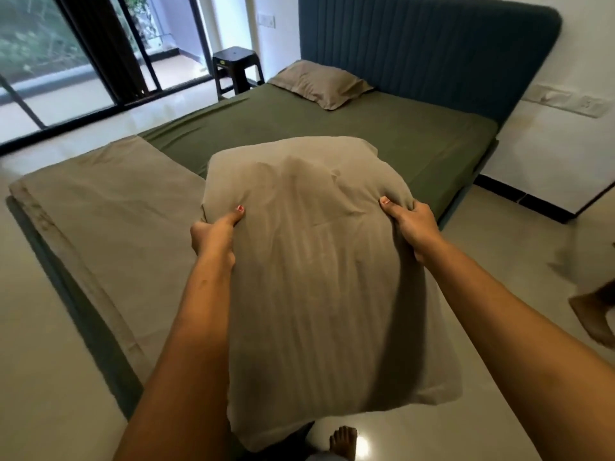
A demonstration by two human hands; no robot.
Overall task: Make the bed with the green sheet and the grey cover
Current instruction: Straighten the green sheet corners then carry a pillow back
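Both hands clamp a grey-beige pillow (319, 261) at the foot of a bed, holding it up in the air between the person and the mattress. The left hand (213, 236) pinches the pillow's left edge, thumb pressed into the front of the case with the fingers wrapped out of sight behind. The right hand (414, 224) grips the opposite edge the same way, thumb on top and fabric bunched under it. The pillow hangs lengthwise from the two grips, its lower end reaching down toward the person's bare foot (344, 442) on the pale floor.

Beyond it, the green sheet (349, 134) lies stretched flat over the mattress, covering it up to the dark blue padded headboard (429, 51). A second pillow (319, 84) in the same grey-beige case rests on the sheet at the head end, on the side nearer the window. The grey cover (109, 207) lies folded in a long band across the foot of the bed, to the left of the held pillow.

A dark plastic stool (238, 71) stands beside the bed near the glass doors. At the right edge, what looks like another person's foot (595, 314) shows, blurred.
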